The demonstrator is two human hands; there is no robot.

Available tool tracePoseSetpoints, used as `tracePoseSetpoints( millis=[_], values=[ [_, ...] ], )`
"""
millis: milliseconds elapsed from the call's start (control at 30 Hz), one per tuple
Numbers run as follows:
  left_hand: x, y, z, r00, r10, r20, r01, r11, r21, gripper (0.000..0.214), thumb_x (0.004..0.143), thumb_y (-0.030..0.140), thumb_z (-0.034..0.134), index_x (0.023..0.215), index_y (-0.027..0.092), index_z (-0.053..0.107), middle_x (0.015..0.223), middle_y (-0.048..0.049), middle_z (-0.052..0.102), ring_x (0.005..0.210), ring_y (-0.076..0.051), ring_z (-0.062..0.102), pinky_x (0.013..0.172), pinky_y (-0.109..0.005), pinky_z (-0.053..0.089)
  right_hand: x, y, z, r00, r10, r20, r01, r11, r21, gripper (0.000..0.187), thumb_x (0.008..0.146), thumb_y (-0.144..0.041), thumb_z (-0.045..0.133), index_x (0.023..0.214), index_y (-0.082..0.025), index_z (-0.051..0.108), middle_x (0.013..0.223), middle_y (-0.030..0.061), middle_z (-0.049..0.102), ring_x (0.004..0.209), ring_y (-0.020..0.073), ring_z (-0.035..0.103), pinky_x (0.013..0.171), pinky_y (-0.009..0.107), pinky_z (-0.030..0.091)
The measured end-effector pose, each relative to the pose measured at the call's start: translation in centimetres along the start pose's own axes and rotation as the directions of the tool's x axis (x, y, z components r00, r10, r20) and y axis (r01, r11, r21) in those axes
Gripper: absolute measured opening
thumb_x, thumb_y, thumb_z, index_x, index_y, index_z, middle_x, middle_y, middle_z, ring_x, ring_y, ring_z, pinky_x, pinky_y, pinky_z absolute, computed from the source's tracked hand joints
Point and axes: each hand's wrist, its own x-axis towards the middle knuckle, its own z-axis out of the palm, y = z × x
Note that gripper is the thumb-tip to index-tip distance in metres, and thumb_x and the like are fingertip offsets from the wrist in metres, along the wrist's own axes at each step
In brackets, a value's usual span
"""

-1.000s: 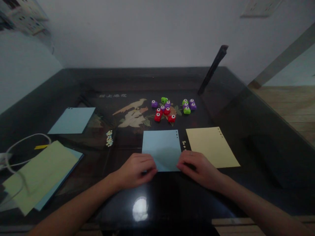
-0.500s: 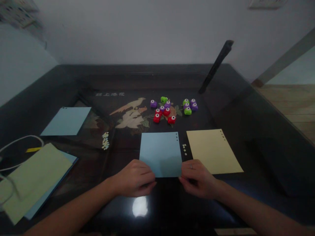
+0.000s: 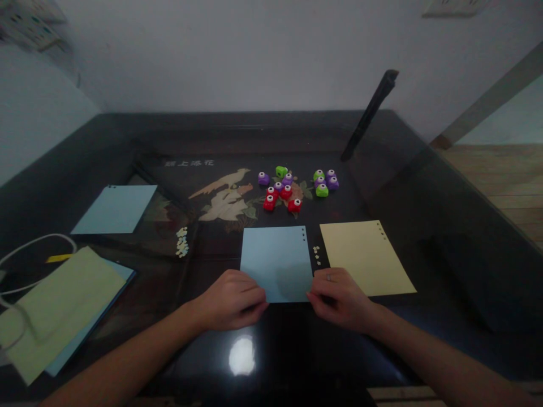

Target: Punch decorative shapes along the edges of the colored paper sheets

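A blue sheet of paper (image 3: 275, 260) lies flat in front of me, with three small punched holes down its upper right corner. My left hand (image 3: 237, 301) is closed at the sheet's lower left corner, fingers curled and thumb against them. At the lower right corner, my right hand (image 3: 337, 298), with a ring on one finger, pinches the paper's edge. Between this sheet and a yellow sheet of paper (image 3: 367, 257), also punched at its top right, lie small pale paper cut-outs (image 3: 317, 255). My right hand overlaps the yellow sheet's lower left part.
Several red craft punches (image 3: 270, 203), with purple and green ones among them, sit mid-table; another group of green and purple punches (image 3: 321, 191) stands to their right. Leftward are another blue sheet (image 3: 116, 209), a cut-out pile (image 3: 182, 243), stacked paper (image 3: 63, 308) and a white cable (image 3: 38, 240).
Both hands stay at the blue sheet's lower corners. The view has shifted slightly, and sheets and hands sit a little higher in it. Nothing else visibly differs.
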Motion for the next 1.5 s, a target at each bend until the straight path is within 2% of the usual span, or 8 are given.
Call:
tracePoseSetpoints(
  millis=[400,567,700,800,933,1100,1233,1500],
  values=[
    [0.3,-0.3,0.1,0.994,-0.083,-0.066,0.083,0.996,-0.011,0.027,0.091,0.018,0.042,0.067,0.018,0.055,0.055,0.0009,0.056,0.051,-0.013,0.052,0.052,-0.025,0.038,0.4,1.1,-1.3,0.994,0.083,-0.066,-0.092,0.985,-0.145,0.029,0.089,-0.022,0.046,0.060,-0.017,0.052,0.054,0.0000,0.049,0.051,0.0113,0.046,0.051,0.024,0.033],
    [1.0,-0.6,-1.3,0.969,-0.203,-0.138,0.204,0.979,-0.006,0.017,0.091,0.020,0.046,0.086,0.017,0.061,0.073,-0.0024,0.066,0.065,-0.015,0.060,0.064,-0.026,0.045,1.1,1.6,-2.8,0.982,0.186,-0.038,-0.190,0.962,-0.196,0.019,0.089,-0.027,0.052,0.076,-0.016,0.061,0.068,0.0034,0.059,0.061,0.0139,0.054,0.057,0.025,0.039],
    [2.7,-2.5,-3.4,0.932,-0.324,-0.164,0.329,0.944,0.005,0.015,0.090,0.021,0.047,0.096,0.018,0.061,0.088,-0.0043,0.067,0.080,-0.018,0.062,0.077,-0.032,0.047,2.8,3.1,-4.5,0.969,0.246,-0.020,-0.244,0.944,-0.222,0.012,0.086,-0.029,0.059,0.084,-0.018,0.062,0.073,0.0025,0.060,0.067,0.0149,0.055,0.062,0.026,0.041],
    [4.3,-4.8,-4.5,0.892,-0.434,-0.128,0.436,0.900,-0.013,0.018,0.089,0.020,0.047,0.101,0.017,0.060,0.096,-0.0063,0.065,0.084,-0.019,0.062,0.078,-0.032,0.048,4.7,4.8,-5.6,0.960,0.279,-0.026,-0.275,0.924,-0.264,0.013,0.083,-0.029,0.062,0.089,-0.018,0.063,0.078,0.0032,0.061,0.071,0.0164,0.057,0.065,0.028,0.043],
    [4.8,-6.7,-4.3,0.869,-0.494,-0.039,0.495,0.866,0.067,0.025,0.088,0.025,0.050,0.110,0.016,0.058,0.110,-0.0097,0.061,0.099,-0.023,0.058,0.088,-0.038,0.046,6.3,5.9,-5.7,0.953,0.302,0.025,-0.277,0.900,-0.336,0.034,0.081,-0.034,0.064,0.110,-0.017,0.061,0.100,0.0096,0.063,0.089,0.0224,0.059,0.077,0.035,0.047],
    [2.2,-6.1,-2.7,0.857,-0.516,-0.008,0.512,0.847,0.144,0.057,0.086,0.047,0.054,0.133,0.016,0.044,0.126,-0.0143,0.050,0.115,-0.031,0.047,0.095,-0.046,0.040,6.3,5.2,-4.4,0.949,0.264,0.171,-0.155,0.866,-0.475,0.083,0.067,-0.058,0.070,0.133,-0.012,0.049,0.120,0.0169,0.055,0.107,0.0336,0.051,0.087,0.047,0.046],
    [0.9,-5.9,-2.4,0.844,-0.537,0.011,0.526,0.831,0.178,0.074,0.079,0.055,0.060,0.138,0.019,0.038,0.128,-0.0146,0.047,0.116,-0.033,0.044,0.094,-0.048,0.039,5.9,5.2,-3.8,0.948,0.258,0.188,-0.119,0.832,-0.542,0.083,0.066,-0.058,0.070,0.133,-0.013,0.050,0.120,0.0169,0.053,0.105,0.0341,0.050,0.084,0.047,0.047],
    [1.2,-6.4,-2.8,0.852,-0.519,0.068,0.491,0.838,0.239,0.072,0.077,0.054,0.063,0.138,0.020,0.041,0.121,-0.0134,0.047,0.111,-0.032,0.045,0.091,-0.045,0.040,6.1,5.4,-3.9,0.943,0.266,0.201,-0.100,0.802,-0.589,0.076,0.070,-0.056,0.069,0.130,-0.014,0.053,0.120,0.0159,0.054,0.105,0.0335,0.051,0.083,0.046,0.045]
  ],
)
